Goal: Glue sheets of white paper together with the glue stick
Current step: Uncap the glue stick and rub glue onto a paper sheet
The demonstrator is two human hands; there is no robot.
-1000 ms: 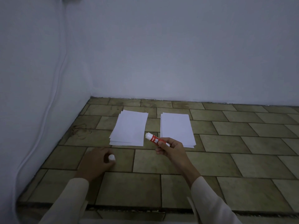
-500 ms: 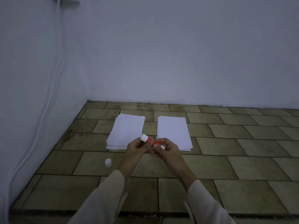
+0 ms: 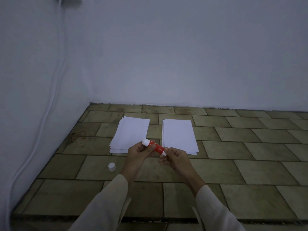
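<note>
1 s ago L hand (image 3: 140,151) was down on the olive stone floor tile (image 3: 93,167) at the small white plastic cap (image 3: 111,167). It's since let go & come up to the red-bodied, white-tipped glue stick (image 3: 158,148), gripping its upper part. R hand (image 3: 175,157), which held the stick alone, now pinches only the base end. Cap lies by itself.

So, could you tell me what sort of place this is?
Probably the corner of a bare indoor room: olive-brown rectangular floor tiles meet plain white walls, and a white cable runs down the left wall.
</note>
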